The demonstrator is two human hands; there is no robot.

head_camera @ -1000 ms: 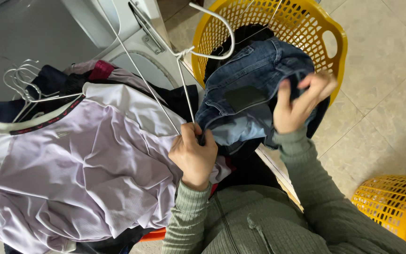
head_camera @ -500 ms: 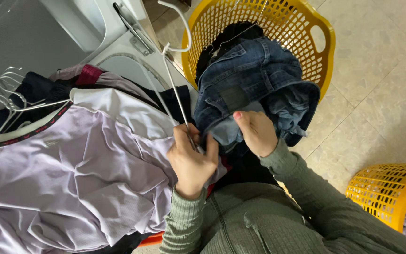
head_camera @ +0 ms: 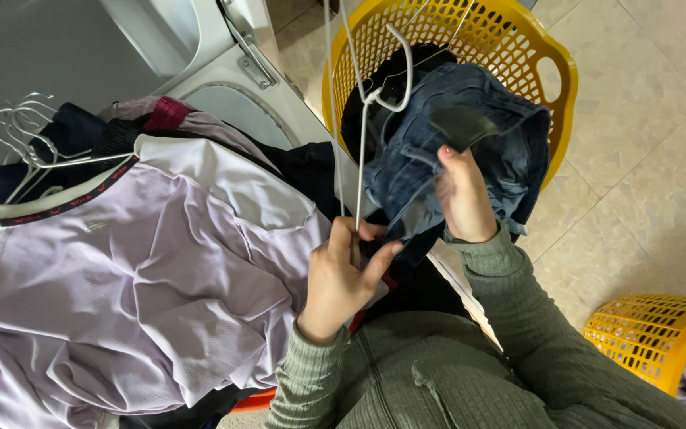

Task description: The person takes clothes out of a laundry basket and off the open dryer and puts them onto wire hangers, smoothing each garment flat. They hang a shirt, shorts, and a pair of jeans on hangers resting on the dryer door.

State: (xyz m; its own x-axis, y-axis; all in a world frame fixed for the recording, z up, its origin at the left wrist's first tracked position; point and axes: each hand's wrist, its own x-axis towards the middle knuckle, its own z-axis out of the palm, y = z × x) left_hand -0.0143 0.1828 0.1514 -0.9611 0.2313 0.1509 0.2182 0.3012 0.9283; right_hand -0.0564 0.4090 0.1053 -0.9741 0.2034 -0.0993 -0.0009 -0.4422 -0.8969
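Since the earlier frame the white wire hanger (head_camera: 363, 119) has been swung to the right, so that its hook is now seen over the blue denim garment (head_camera: 470, 151) rather than over the white machine (head_camera: 224, 71); the right hand (head_camera: 464, 195) has been shifted a little higher on the denim. The hanger is held at its lower end by the left hand (head_camera: 343, 274), whose fingers (head_camera: 379, 258) are closed tightly around the wire; the hanger is stood nearly upright, its hook curled at the top. The right hand is pressed against the denim with the fingers curled into the fabric (how firmly it is gripped cannot be told); the garment is bunched and is held up over the large yellow laundry basket (head_camera: 557, 87), in which dark clothing is seen. A lilac shirt (head_camera: 144, 278) is spread to the left, on top of a pile of dark garments (head_camera: 81, 135); a cluster of further wire hangers (head_camera: 21, 131) is seen at its collar. Green ribbed sleeves are worn on both arms; a second yellow basket (head_camera: 645, 338) is stood on the tiled floor (head_camera: 653, 206) at the lower right, well apart from the hands.
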